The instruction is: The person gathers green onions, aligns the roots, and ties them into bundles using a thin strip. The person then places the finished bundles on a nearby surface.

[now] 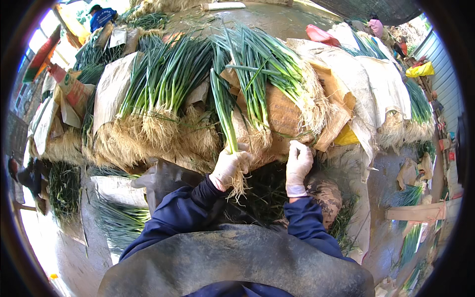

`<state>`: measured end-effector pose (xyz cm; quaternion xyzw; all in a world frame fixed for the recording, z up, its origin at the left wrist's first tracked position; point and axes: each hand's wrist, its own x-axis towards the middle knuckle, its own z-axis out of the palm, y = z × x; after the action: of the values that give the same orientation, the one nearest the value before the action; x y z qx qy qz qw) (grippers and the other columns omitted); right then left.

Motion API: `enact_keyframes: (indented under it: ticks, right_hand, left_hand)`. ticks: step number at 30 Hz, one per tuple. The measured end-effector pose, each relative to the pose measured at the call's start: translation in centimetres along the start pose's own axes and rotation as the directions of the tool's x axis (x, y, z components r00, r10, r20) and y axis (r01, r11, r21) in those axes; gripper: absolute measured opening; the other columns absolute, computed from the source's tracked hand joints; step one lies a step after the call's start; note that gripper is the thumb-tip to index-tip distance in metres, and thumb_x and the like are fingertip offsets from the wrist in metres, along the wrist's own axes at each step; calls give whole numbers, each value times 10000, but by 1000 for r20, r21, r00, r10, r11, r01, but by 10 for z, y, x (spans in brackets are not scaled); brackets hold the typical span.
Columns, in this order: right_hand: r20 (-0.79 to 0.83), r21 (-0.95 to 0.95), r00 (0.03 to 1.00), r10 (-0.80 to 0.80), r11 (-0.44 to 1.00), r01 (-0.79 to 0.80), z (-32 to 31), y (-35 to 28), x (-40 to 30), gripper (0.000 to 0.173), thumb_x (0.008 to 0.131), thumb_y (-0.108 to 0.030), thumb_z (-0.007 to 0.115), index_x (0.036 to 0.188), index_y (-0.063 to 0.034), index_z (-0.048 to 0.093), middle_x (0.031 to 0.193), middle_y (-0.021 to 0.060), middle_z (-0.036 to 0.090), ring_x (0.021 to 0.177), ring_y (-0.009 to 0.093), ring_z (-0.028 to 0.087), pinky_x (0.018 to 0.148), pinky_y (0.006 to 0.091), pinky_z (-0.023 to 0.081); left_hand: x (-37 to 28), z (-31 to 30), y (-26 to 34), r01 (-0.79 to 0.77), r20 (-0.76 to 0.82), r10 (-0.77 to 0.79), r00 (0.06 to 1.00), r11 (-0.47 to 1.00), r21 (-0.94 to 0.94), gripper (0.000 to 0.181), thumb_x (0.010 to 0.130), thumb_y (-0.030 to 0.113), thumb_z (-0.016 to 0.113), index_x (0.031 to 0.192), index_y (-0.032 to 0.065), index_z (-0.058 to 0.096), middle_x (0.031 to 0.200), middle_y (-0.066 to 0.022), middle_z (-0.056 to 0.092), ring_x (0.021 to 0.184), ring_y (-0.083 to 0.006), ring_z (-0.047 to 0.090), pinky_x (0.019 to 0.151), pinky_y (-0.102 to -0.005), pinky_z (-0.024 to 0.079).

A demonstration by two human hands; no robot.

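My left hand (231, 165), in a pale glove, grips a green onion (225, 104) near its root end. The roots hang below the fist and the leaves point away from me. Gloved too, my right hand (298, 163) is raised a little to the right, its fingers bent together; whether something thin is between the fingertips I cannot tell. Just beyond the hands lies a small group of green onions (256, 100) on a brown printed sack (284, 113). A larger bunch (285, 74) rests right of it, roots toward the right. On the left spreads a thick pile of onions (163, 81).
A white sack (115, 89) covers onions at the left, and pale sacks (349, 74) lie at the right. Dark green leaf scraps (269, 189) lie below my hands. More onions (122, 222) are on the floor at left. A person in blue (102, 18) is at the far left.
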<state>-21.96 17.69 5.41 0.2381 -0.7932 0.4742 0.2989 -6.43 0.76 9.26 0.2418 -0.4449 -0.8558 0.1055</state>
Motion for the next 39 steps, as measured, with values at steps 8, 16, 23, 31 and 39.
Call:
enact_keyframes:
  ticks: [8,16,23,31,39]
  right_hand:
    - [775,-91,592,222,966,-243,46,-17,52,352,851,-399,682,923,-55,683,761,132,683,665,269,638,636,385,485]
    - [632,232,775,-21,959,-163,-37,-63,-7,232,903,-204,691,756,-37,627,601,66,586,530,142,541,509,317,438]
    - [819,359,546,173,588,-725,-1,-86,-15,429,988,-380,558,1060,34,646,915,77,683,818,125,598,750,262,482]
    - [904,-152,335,267,931,-332,-28,-41,-96,258,935,-266,613,852,-30,675,745,133,681,654,222,668,592,303,493]
    - [924,262,356,141,445,-856,-20,-69,-45,404,1025,-388,473,1091,-24,637,955,28,632,625,106,548,578,275,484]
  left_hand:
    - [-4,-12,1,408,92,-399,913,873,-267,205,882,31,621,1078,45,563,898,-81,689,618,-141,608,559,-253,525]
    - [-36,-4,-26,391,259,-318,912,864,-316,434,928,123,625,1330,43,482,1105,-107,689,856,-183,670,730,-294,559]
    - [-48,4,-38,346,180,-324,929,932,-107,229,890,73,670,1091,-22,616,867,-110,686,712,-155,651,626,-282,551]
    - [-56,-6,-35,262,-46,-280,959,935,-240,275,927,297,666,1026,41,646,702,-14,610,559,-130,602,476,-257,486]
    - [-57,-5,-48,579,376,-446,812,696,-425,300,965,296,589,1091,27,632,801,-101,681,643,-194,672,576,-282,575]
